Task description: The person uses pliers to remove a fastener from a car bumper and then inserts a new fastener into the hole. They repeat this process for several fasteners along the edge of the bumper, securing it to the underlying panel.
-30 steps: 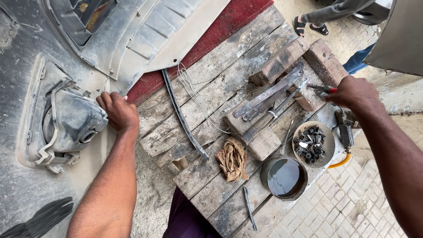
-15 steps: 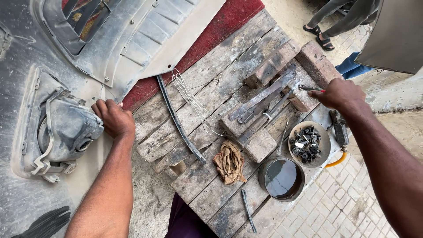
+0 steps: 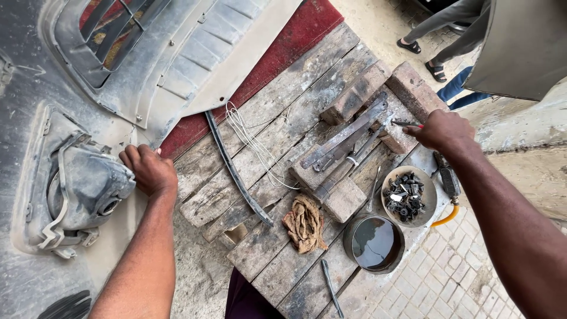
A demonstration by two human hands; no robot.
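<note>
While the left hand [image 3: 149, 169] rests curled on the edge of the grey bumper [image 3: 71, 106], just beside its fog lamp housing [image 3: 82, 189], the right hand [image 3: 444, 131] is out over the far side of the wooden bench [image 3: 260, 171], fingers closed around a thin tool [image 3: 406, 123] with a red handle and a dark metal tip. Compared with a second ago, the right hand sits a little nearer the two bricks [image 3: 384, 94] at the back of the bench, and the tool's tip now shows clear of the knuckles, pointing left over the flat metal bars [image 3: 345, 142]; the left hand has barely shifted on the bumper. My guess is the tool has just been picked up and the bumper is being steadied for work. Counting what lies on the bench: two bricks at the back, two paler blocks [image 3: 331, 186] under the bars, one long black strip [image 3: 236, 171], one loop of white wire [image 3: 254, 142], one brown rag [image 3: 304, 223], one bowl of small dark parts [image 3: 407, 195], one round tin of dark liquid [image 3: 375, 243], and one thin rod [image 3: 332, 288] near the front edge. Another person's sandalled feet [image 3: 422, 56] stand beyond the bench.
</note>
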